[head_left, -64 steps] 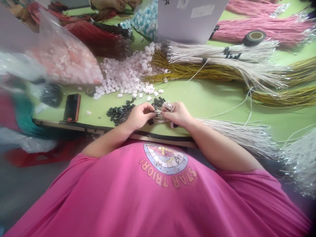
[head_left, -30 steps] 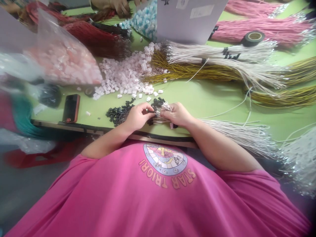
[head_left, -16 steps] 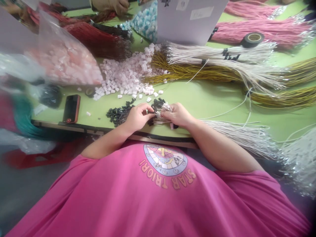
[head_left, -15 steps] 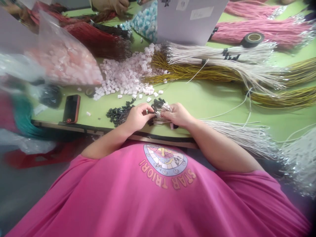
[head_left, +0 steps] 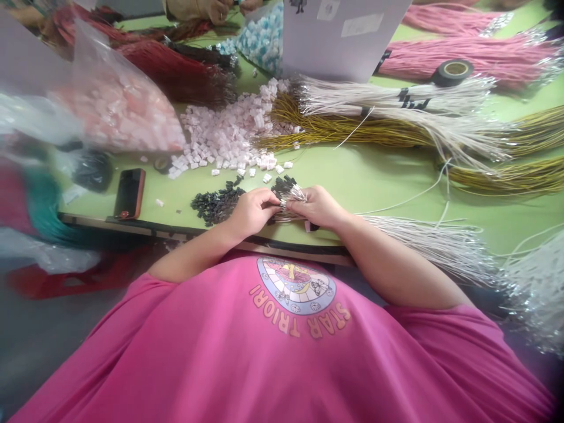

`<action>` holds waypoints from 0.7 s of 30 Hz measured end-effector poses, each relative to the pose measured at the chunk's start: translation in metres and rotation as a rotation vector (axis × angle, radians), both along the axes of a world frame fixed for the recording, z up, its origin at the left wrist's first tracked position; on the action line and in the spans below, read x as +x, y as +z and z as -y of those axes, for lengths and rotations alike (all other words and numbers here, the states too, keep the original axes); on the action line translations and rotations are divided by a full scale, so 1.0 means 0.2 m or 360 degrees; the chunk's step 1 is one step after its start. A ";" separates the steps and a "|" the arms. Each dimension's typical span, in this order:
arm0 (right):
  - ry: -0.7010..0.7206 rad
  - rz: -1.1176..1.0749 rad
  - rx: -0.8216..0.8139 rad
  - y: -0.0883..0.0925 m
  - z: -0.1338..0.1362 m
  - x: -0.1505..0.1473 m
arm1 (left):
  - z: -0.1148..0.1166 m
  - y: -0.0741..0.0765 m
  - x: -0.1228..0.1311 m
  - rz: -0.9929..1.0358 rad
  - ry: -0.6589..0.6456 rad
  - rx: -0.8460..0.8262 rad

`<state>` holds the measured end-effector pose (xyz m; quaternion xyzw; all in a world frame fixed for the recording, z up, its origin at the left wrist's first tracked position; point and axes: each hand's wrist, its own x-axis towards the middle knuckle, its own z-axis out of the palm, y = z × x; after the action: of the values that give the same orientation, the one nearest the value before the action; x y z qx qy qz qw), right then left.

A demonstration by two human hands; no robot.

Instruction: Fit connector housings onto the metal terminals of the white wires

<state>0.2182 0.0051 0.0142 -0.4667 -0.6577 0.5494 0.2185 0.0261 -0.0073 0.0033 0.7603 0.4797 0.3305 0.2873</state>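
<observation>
White wires (head_left: 291, 200) are bunched in my right hand (head_left: 321, 205), which is closed around them near their left ends. Black connector housings (head_left: 284, 184) show in a cluster at those ends. Thumb and fingertips pinched together, my left hand (head_left: 255, 211) meets the wire ends from the left; whatever is between its fingertips is too small to make out. Just behind the left hand lies a pile of loose black housings (head_left: 214, 204). The long tails of the white wires (head_left: 423, 241) run right along the table's near edge.
Pale pink connectors (head_left: 229, 132) lie heaped behind my hands, beside a clear bag (head_left: 127, 111) of them. White and yellow wire bundles (head_left: 361, 130), black tape (head_left: 453, 71) and pink wires (head_left: 458, 56) lie farther right. A phone (head_left: 130, 194) rests at left. Another person's hand (head_left: 215, 9) shows at the far side.
My left hand has moved slightly right, its fingertips closer to the wire ends in my right hand. The right hand stays nearly where it was.
</observation>
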 end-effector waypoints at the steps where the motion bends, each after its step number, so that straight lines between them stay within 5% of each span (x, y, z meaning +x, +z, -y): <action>1: 0.0004 0.0009 0.0009 0.00 0.00 0.00 | 0.00 0.00 0.00 0.0003 0.0013 -0.0022; 7: -0.0036 0.0044 0.0015 0.00 -0.01 0.01 | -0.01 0.02 0.01 -0.0062 0.0125 -0.0125; 14: -0.0003 0.0053 -0.0106 0.01 0.01 0.00 | 0.00 0.00 0.02 -0.0062 -0.0040 -0.0076; 21: -0.0164 -0.0046 0.0059 0.00 0.01 0.00 | -0.02 0.09 -0.10 -0.0375 -0.0155 -0.0055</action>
<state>0.2184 0.0038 0.0138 -0.4878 -0.6397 0.5318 0.2646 0.0059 -0.0026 0.0221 0.8113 0.4783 0.2161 0.2576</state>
